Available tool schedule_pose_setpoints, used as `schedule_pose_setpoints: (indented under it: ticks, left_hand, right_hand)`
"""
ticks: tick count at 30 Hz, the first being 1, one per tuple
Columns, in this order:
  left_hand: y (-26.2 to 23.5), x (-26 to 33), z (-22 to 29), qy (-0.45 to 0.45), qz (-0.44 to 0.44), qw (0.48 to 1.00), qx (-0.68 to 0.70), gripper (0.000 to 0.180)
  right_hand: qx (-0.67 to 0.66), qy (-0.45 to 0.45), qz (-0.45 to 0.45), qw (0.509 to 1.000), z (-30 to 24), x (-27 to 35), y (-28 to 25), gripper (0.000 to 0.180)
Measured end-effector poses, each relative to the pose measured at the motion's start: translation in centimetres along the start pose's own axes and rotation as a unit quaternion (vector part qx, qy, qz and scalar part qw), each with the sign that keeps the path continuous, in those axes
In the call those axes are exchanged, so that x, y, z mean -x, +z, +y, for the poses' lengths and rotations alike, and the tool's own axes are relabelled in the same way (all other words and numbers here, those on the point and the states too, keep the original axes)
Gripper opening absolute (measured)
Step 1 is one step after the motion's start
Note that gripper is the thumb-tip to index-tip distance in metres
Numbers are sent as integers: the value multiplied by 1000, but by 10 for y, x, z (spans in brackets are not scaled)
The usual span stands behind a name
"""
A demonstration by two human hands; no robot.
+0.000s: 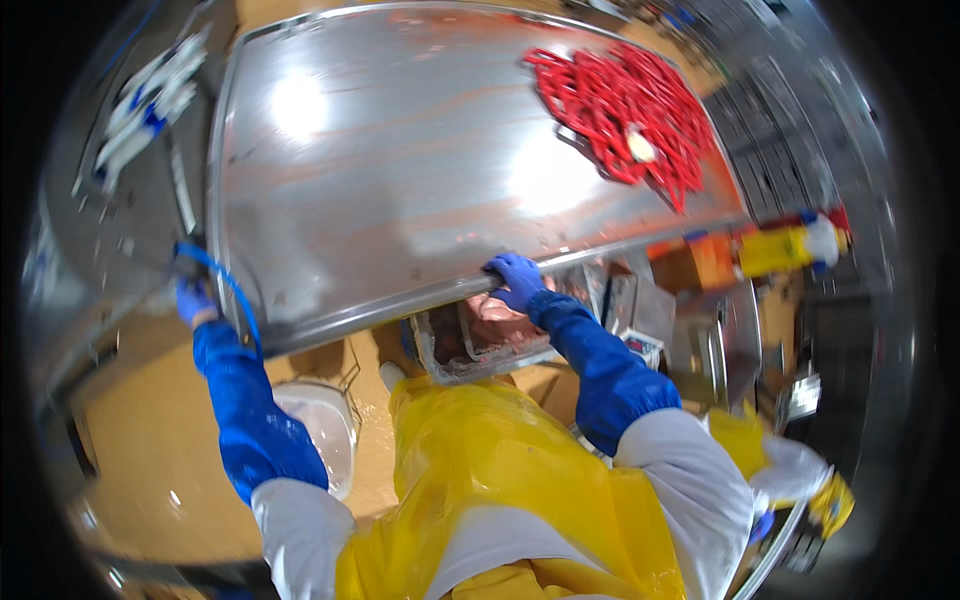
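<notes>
Steel table [385, 215] fronts outstretched hands [193, 300], the right [517, 281] on its rim.

yellow apron [480, 440] | white sleeves [690, 465] | blue oversleeves [605, 370] | violet-blue gloved hands [517, 281]; left blurred, seemingly alike

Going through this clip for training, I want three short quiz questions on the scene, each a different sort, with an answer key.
1. Where on the metal table does the heap of red strands lie?
A) near left corner
B) middle of the near edge
C) far right part
2. True or false: the right hand is at the table's near edge.
3. What colour is the curved tube beside the left hand?

Key:
1. C
2. True
3. Blue
</notes>
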State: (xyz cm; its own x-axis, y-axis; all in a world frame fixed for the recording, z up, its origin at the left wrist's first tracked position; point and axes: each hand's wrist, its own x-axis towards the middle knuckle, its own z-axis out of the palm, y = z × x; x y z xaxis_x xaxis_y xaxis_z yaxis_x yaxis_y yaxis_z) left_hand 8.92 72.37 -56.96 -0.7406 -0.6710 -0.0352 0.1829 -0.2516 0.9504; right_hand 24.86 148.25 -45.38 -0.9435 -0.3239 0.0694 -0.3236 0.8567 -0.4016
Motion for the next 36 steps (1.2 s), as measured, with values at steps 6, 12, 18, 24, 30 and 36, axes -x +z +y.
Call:
schedule_pose_setpoints:
  ticks: [6, 12, 18, 24, 30, 36]
  left_hand:
    - [61, 10, -6, -132, 119, 978, 108, 27]
    - [52, 15, 2, -141, 123, 981, 42, 30]
    - [24, 9, -6, -106, 61, 991, 53, 31]
    - [4, 24, 14, -129, 0, 992, 0, 30]
    - [59, 248, 113, 2, -102, 980, -172, 30]
    - [-161, 383, -12, -72, -174, 757, -626, 35]
  right_hand:
    - [59, 84, -53, 993, -6, 9, -10, 58]
    - [57, 64, -40, 995, -8, 4, -9, 59]
    - [63, 62, -35, 995, -5, 6, -6, 61]
    - [58, 65, -47, 995, -3, -1, -2, 61]
    - [39, 57, -61, 996, 17, 0, -5, 56]
    - [-267, 221, -72, 935, -70, -4, 26, 48]
